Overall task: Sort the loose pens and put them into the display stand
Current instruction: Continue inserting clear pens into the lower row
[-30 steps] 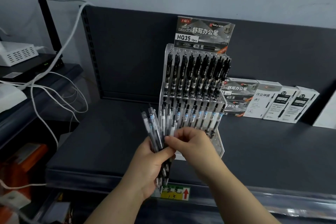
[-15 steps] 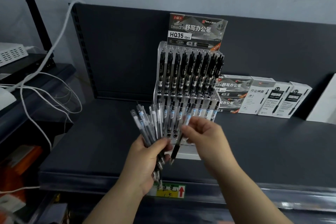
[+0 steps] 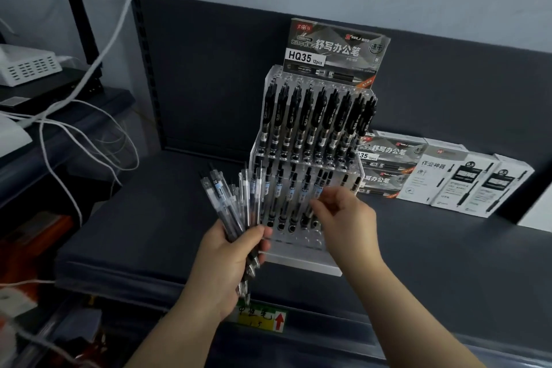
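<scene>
A clear acrylic display stand point(image 3: 300, 261) stands on the dark shelf. Its upper tier holds a row of black pens point(image 3: 313, 119), and its lower tier holds several clear pens with blue labels point(image 3: 279, 191). My left hand point(image 3: 230, 263) grips a fanned bundle of clear loose pens point(image 3: 230, 203) just left of the stand, tips pointing down. My right hand point(image 3: 343, 218) is in front of the lower tier, its fingertips pinching one clear pen point(image 3: 318, 188) held upright among the lower row. Its lower end is hidden by my fingers.
Boxes of pens point(image 3: 448, 182) lie on the shelf point(image 3: 149, 218) right of the stand. White cables point(image 3: 89, 128) and a white device point(image 3: 30, 69) sit on a lower shelf at the left. A yellow-green price label point(image 3: 260, 318) marks the shelf's front edge.
My right hand drew one pen out of the bundle and carried it right and forward to the stand's lower tier. My left hand kept its grip on the bundle.
</scene>
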